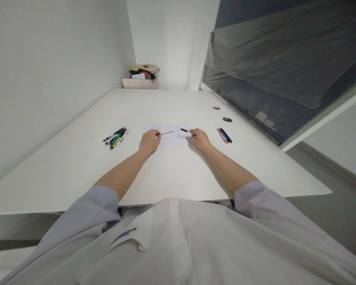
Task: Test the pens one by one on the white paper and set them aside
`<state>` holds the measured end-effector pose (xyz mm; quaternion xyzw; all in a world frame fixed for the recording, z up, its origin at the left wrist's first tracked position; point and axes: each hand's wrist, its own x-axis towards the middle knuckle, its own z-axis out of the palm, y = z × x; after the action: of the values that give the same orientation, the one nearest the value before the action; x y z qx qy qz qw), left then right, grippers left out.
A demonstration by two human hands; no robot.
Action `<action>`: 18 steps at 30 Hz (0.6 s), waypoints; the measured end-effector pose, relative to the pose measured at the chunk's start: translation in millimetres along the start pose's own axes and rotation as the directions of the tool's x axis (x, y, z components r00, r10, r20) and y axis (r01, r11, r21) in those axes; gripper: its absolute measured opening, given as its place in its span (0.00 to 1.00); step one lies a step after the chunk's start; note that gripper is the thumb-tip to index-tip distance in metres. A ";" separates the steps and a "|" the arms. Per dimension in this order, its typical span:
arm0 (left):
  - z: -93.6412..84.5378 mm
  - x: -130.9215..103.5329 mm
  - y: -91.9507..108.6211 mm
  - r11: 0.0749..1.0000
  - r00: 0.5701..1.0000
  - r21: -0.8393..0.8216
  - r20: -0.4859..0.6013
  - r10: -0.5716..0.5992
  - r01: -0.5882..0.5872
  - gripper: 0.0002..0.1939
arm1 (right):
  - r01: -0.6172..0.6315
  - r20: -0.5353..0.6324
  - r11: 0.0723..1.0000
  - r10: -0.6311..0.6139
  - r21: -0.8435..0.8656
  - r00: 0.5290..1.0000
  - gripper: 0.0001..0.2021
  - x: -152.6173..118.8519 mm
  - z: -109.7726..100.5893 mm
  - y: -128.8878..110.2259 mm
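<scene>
A sheet of white paper (173, 140) lies on the white table. At its left side my left hand (150, 141) pinches a thin dark stick (167, 132), perhaps a pen refill, which points right over the paper. My right hand (199, 139), at the paper's right side, is closed on a pen piece with a black end (184, 130) that points left. A gap separates the stick's tip from the black end. Several pens (116, 138) lie in a pile left of my left hand. To the right of my right hand, more pens (224, 135) lie side by side.
The white table (178, 174) reaches to the far wall. A pink box (138, 83) with cloth items stands at the far left end. Two round fittings (227, 119) (216, 108) sit near the right edge. A dark panel with grey cloth (273, 59) stands on the right.
</scene>
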<state>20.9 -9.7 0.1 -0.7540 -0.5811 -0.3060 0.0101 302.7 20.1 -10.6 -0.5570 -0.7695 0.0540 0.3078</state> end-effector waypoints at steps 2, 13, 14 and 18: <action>0.9 0.3 2.0 1.000 1.000 0.000 0.020 0.017 -0.017 0.11 | 0.049 0.005 0.999 -0.049 0.003 0.999 0.21 -1.1 3.6 -6.6; -4.5 -1.5 13.7 0.998 0.991 -0.010 0.115 0.067 -0.067 0.11 | 0.041 0.078 0.999 -0.041 -0.007 0.996 0.16 -1.8 9.0 -14.2; -4.7 -1.4 13.9 0.998 0.991 -0.010 0.118 0.067 -0.066 0.11 | 0.038 0.082 0.999 -0.038 -0.003 0.996 0.16 -1.7 8.8 -14.4; -4.2 -0.9 13.4 0.997 0.990 -0.002 0.122 0.072 -0.073 0.11 | 0.032 0.099 0.999 -0.031 -0.006 0.995 0.16 -1.9 8.5 -14.7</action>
<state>30.7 -16.4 7.7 -0.7919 -0.5533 -0.2581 -0.0131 286.4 15.2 -12.0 -0.5428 -0.7926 0.0736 0.2680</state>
